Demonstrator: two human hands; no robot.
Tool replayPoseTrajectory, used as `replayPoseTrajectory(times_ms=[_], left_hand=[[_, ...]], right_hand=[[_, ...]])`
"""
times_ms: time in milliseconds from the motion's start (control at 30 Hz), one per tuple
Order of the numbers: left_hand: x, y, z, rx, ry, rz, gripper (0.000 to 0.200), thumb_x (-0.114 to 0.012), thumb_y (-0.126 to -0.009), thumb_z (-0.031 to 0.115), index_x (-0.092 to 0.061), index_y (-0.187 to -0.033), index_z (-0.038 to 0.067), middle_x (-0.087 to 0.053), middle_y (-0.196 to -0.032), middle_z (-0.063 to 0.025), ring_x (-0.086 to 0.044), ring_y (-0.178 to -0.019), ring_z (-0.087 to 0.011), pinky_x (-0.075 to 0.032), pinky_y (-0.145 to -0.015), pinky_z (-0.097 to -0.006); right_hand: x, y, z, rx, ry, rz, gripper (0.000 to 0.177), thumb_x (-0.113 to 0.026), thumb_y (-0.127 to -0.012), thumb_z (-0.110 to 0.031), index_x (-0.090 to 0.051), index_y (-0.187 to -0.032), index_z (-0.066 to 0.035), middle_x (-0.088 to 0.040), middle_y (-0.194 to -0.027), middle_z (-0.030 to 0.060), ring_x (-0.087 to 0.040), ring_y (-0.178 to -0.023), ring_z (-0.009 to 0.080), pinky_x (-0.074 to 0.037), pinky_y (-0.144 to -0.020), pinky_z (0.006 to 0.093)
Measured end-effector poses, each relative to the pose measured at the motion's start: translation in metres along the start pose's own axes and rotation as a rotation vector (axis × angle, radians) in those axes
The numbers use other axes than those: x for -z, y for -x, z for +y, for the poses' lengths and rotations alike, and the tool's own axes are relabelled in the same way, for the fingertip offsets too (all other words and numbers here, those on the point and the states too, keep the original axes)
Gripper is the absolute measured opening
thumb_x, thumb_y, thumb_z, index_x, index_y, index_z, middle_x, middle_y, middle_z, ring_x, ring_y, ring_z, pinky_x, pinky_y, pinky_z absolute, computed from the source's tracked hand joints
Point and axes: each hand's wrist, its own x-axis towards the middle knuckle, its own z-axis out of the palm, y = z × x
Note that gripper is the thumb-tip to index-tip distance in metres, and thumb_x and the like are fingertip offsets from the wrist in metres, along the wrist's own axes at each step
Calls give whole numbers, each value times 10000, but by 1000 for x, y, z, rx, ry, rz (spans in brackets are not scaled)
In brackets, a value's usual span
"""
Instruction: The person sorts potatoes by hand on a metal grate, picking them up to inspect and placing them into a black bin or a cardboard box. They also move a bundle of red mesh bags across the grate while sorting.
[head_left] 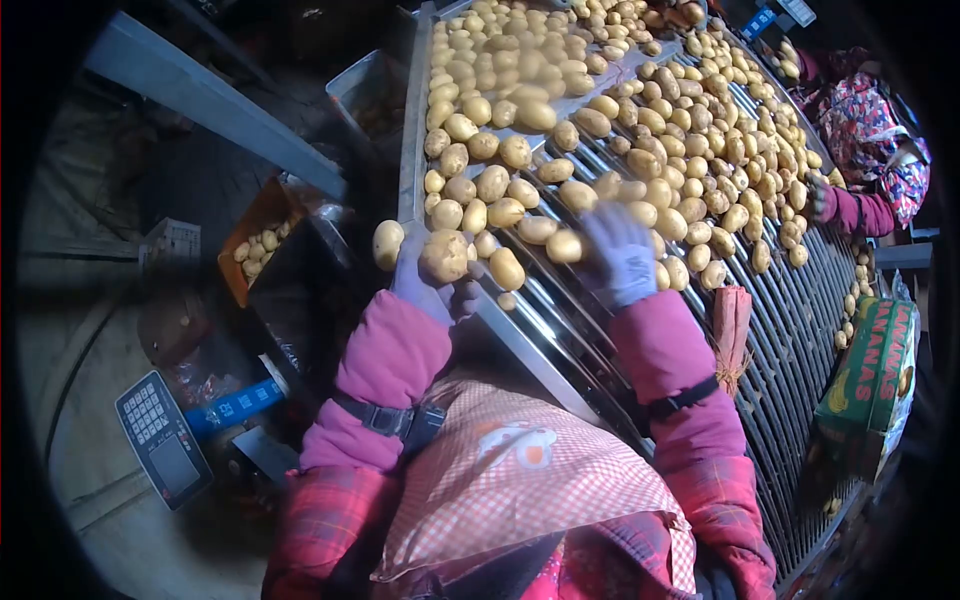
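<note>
My left hand (424, 285), in a pale purple glove, is turned up at the near left edge of the roller conveyor (570, 345), its fingers curled round a large potato (444, 256). Beside its fingers, over the metal side rail, is another pale potato (388, 244). My right hand (622, 258), in a matching glove, reaches over the rollers among the potatoes (690, 150). Motion smears its fingers, and I cannot tell whether they grip anything. One potato (565, 246) lies just left of it, and a smaller one (507, 270) is near my left hand.
An orange crate (240, 250) with potatoes stands at left, above a scale's keypad display (163, 440). A reddish block (732, 325) lies on the rollers. At right are a green carton (870, 370) and another person's gloved hand (822, 200). A metal post (210, 100) slants across the upper left.
</note>
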Motion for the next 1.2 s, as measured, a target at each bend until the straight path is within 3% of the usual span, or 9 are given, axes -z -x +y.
replayPoseTrajectory(times_ms=[200,433,533,667,800,867,967,1133,1200], left_hand=[[-6,-10,-17,-10,130,-283,492,-606,-834,377,-482,-1248,143,-564,-1166,-119,-636,-893,-309,-538,-666,-417],[-40,-50,-50,130,147,-373,395,-533,-869,444,-603,-1039,94,-613,-1109,-181,-595,-991,-442,-493,-777,-586],[-49,-59,-58,126,138,-272,404,-489,-899,435,-593,-989,55,-629,-1039,-173,-602,-983,-431,-487,-749,-608],[-62,-48,-58,59,-42,-181,422,-432,-926,403,-559,-955,1,-638,-900,-149,-644,-853,-316,-543,-690,-462],[-55,-56,-59,82,-136,-167,402,-457,-918,403,-548,-1035,30,-637,-837,-141,-639,-769,-326,-542,-642,-475],[-58,-51,-59,95,-135,-140,413,-487,-907,381,-527,-1113,25,-630,-854,-133,-631,-748,-308,-545,-635,-457],[-50,-55,-57,109,-201,-259,457,-558,-881,329,-500,-1217,25,-627,-968,-140,-635,-804,-298,-554,-654,-440],[-37,-63,-57,137,-195,-476,550,-577,-883,324,-421,-1333,48,-579,-1133,-160,-642,-837,-287,-565,-689,-413],[-37,-63,-56,143,-206,-541,555,-542,-899,330,-387,-1374,88,-528,-1229,-166,-641,-865,-280,-565,-695,-404]], right_hand=[[28,103,63,-446,130,83,604,-666,-773,-360,-504,-1296,-105,-465,-1330,219,-401,-1253,415,-318,-1036,507],[27,43,-8,-222,19,-101,619,-622,-779,-448,-498,-1312,-159,-385,-1393,185,-355,-1294,374,-218,-1080,521],[31,46,-8,-169,-216,-28,497,-617,-807,-324,-539,-1262,-142,-548,-1241,147,-480,-1202,295,-278,-1053,494],[40,29,24,-199,-162,162,482,-643,-760,-207,-557,-1232,-169,-575,-1203,127,-539,-1101,284,-369,-948,485],[17,-11,28,15,-6,-91,491,-636,-765,-330,-527,-1234,-235,-547,-1221,105,-554,-1061,306,-411,-868,484],[35,-50,8,-182,120,-489,430,-614,-790,-408,-546,-1169,-218,-561,-1161,110,-569,-1036,304,-428,-816,501],[14,-58,12,-261,72,-519,403,-587,-814,-457,-552,-1119,-197,-566,-1130,113,-585,-1016,299,-445,-784,487],[14,-16,14,-380,-10,-339,426,-577,-825,-445,-548,-1145,-165,-556,-1157,136,-586,-996,315,-467,-821,462],[15,-9,20,-505,-469,0,469,-585,-825,-394,-533,-1216,-140,-550,-1171,161,-573,-986,352,-464,-865,451]])
